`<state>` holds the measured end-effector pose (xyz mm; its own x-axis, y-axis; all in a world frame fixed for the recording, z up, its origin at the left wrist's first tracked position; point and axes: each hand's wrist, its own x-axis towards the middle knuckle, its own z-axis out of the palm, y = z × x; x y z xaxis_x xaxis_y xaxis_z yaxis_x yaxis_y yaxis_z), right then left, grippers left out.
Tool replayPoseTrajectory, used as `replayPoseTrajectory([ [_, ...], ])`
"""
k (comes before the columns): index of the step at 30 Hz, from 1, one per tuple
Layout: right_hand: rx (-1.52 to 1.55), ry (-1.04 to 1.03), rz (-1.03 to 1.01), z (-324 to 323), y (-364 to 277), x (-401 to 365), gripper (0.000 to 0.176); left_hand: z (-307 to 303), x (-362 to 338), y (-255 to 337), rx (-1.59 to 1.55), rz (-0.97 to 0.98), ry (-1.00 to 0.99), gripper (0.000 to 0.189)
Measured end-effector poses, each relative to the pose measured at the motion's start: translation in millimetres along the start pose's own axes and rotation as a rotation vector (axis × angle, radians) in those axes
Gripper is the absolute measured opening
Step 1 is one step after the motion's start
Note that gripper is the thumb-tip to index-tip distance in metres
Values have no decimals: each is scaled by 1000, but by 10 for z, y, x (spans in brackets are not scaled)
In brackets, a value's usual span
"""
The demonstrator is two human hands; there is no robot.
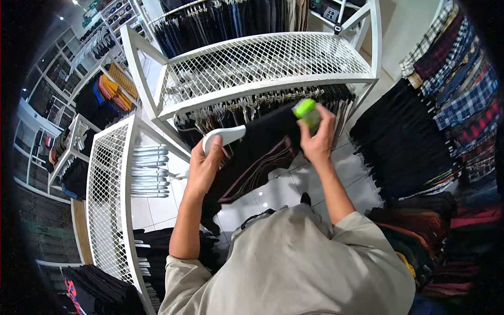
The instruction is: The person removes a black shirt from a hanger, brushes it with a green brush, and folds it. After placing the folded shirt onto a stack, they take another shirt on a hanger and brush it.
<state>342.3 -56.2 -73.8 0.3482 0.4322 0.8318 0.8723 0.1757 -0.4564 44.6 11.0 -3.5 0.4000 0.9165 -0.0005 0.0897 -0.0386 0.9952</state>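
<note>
My left hand (203, 164) is closed around one end of a white clothes hanger (229, 135), thumb on top. From the hanger drapes a black garment (262, 144) with thin brownish lines along its lower part. My right hand (318, 137) pinches a small bright green object (305, 110) between thumb and fingers. This object is smeared by motion, and I cannot tell its kind. It overlaps the garment's far right end in this view.
Ahead stands a white mesh-topped rack (268, 60) with clothes hanging beneath. Another mesh rack (107, 178) stands at left, with white hangers (149, 170) beside it. Dark clothes (404, 142) and plaid shirts (467, 100) hang at right. The floor (302, 181) is tiled.
</note>
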Motion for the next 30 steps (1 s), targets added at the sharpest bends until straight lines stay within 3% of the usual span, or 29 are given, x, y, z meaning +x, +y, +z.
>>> replayPoseTrajectory([
  [2, -121, 12, 227, -69, 242, -41, 59, -42, -21, 54, -46, -72, 17, 37],
  [4, -53, 95, 179, -150, 164, -17, 60, -43, 31, 95, -97, -132, 41, 37],
  [6, 47, 37, 96, -172, -174, -6, 64, -16, 31, 76, -120, -193, 38, 38],
  [8, 124, -90, -178, -135, -457, -12, 70, 46, 37, 76, -127, -242, 10, 39],
  [10, 165, -247, -271, -66, -490, -96, 72, 106, 92, 110, -154, -303, -31, 41],
  [12, 131, -154, -242, 20, -248, -47, 71, 108, 112, 133, -157, -306, -69, 40],
  [15, -85, 79, 178, -4, 165, 57, 56, 45, 132, 117, -197, -273, -20, 40],
  [16, -102, 126, 226, -52, 257, 95, 57, 45, 125, 97, -203, -271, -12, 40],
  [18, -87, 158, 146, -135, 226, 97, 60, 78, 139, 126, -218, -289, -17, 40],
  [20, 82, 55, 76, -120, -63, 77, 65, 159, 166, 131, -197, -306, -22, 41],
  [21, 75, -22, -79, -138, -222, 112, 69, 205, 193, 125, -202, -302, -38, 41],
  [24, 129, -240, -288, -67, -247, 74, 68, 372, 253, 210, -187, -290, -54, 41],
  [26, 80, -66, -209, -19, 47, 201, 64, 386, 289, 198, -175, -263, -45, 42],
  [29, -135, 106, 235, -141, 685, 309, 59, 333, 380, 104, -174, -233, -33, 41],
  [30, -173, 134, 262, -227, 791, 359, 58, 375, 388, 116, -182, -229, -24, 41],
])
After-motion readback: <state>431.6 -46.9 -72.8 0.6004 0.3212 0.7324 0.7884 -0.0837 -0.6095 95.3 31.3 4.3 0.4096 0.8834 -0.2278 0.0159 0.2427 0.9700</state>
